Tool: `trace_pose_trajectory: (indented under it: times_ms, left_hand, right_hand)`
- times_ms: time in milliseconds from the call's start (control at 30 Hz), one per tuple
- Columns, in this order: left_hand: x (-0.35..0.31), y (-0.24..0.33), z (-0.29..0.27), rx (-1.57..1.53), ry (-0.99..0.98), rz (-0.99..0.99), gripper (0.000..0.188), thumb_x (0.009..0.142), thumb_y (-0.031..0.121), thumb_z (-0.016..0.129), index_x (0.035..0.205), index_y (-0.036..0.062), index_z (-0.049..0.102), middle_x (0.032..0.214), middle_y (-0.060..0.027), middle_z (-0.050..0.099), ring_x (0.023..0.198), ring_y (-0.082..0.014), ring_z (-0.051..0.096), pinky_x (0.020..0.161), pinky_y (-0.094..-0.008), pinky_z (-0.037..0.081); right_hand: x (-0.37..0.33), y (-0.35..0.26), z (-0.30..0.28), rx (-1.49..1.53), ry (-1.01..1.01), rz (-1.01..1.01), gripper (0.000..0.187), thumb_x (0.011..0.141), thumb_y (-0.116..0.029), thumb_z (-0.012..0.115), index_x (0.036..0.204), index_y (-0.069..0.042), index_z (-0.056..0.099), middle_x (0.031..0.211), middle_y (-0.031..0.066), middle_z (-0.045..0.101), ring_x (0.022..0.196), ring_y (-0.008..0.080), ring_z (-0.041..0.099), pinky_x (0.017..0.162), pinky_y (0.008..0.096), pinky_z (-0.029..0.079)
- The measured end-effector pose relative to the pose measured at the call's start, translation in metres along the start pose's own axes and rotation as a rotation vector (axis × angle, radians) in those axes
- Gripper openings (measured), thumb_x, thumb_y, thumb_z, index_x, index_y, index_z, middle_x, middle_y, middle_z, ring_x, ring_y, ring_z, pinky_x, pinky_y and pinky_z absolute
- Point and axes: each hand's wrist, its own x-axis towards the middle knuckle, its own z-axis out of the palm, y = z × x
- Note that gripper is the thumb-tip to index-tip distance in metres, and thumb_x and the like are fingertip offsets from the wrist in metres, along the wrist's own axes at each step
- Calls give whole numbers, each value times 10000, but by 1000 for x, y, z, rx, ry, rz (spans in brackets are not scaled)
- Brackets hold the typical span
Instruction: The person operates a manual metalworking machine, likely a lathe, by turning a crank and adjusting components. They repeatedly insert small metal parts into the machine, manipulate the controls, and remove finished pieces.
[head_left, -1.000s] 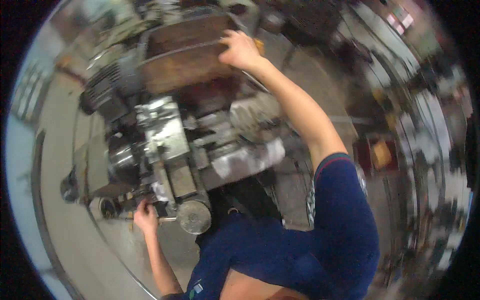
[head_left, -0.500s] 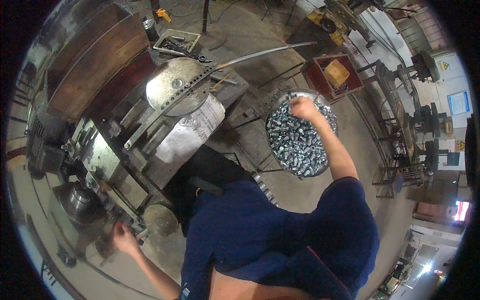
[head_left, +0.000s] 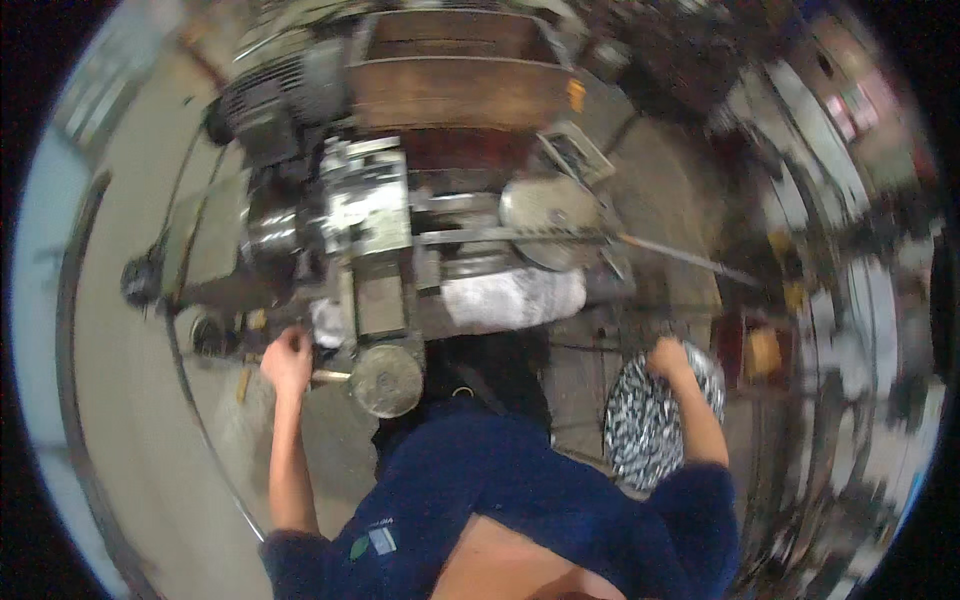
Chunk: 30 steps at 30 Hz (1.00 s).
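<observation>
My left hand (head_left: 287, 362) is curled closed beside the lathe-like machine, just left of a rod handle (head_left: 330, 376) that runs to a round metal disc (head_left: 388, 381). What its fingers hold, if anything, is blurred. On the right, my right hand (head_left: 668, 358) is over the far edge of a round basin heaped with small shiny metal fittings (head_left: 642, 425). Its fingers are drawn together and smeared, so anything in them cannot be made out. The machine's bright metal slide (head_left: 370, 215) lies ahead of my left hand.
A large round plate (head_left: 552, 215) with a perforated bar (head_left: 510, 236) across it stands ahead. Behind it are a wooden box (head_left: 465, 92) and a small tray (head_left: 575, 152). A pale cloth or paper (head_left: 512, 298) covers the bench front. A red box (head_left: 735, 350) stands right of the basin.
The whole view has swung left, so the machine now stands nearer the middle and the basin lower right. My left hand has moved forward along the machine; the right hand stays at the basin.
</observation>
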Motion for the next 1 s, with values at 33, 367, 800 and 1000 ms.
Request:
trace_pose_trajectory:
  times_ms: [33, 367, 800, 1000]
  left_hand:
    - [0, 3, 3, -27, 13, 21, 195, 759, 278, 556, 871, 163, 667, 761, -114, 642, 732, -312, 609, 656, -401, 466]
    - [-5, 0, -2, -66, 23, -5, 181, 727, 240, 576, 849, 143, 668, 704, -139, 619, 694, -323, 602, 617, -413, 465]
    - [-53, -117, -157, -37, 274, -124, 218, 786, 184, 581, 949, 45, 624, 769, -147, 632, 708, -273, 622, 628, -350, 475]
    - [-145, -191, -131, -189, 190, -449, 267, 807, 230, 587, 925, -9, 603, 625, -123, 582, 540, -208, 559, 553, -314, 448]
  right_hand:
    - [7, 19, 17, 57, 116, 4, 343, 652, -284, 639, 792, 28, 633, 865, 238, 613, 841, 357, 601, 745, 407, 493]
    - [-47, -62, -115, 1190, 429, -733, 259, 666, -61, 558, 883, 36, 660, 1041, 124, 575, 935, 215, 564, 828, 286, 426]
    - [-53, -481, -249, 209, 420, -1433, 345, 523, -140, 596, 835, -13, 673, 1111, 191, 521, 1046, 321, 505, 893, 338, 414]
    - [-35, -515, -235, 252, 306, -1369, 255, 532, -172, 586, 730, -34, 668, 1010, 190, 559, 935, 329, 536, 816, 357, 447]
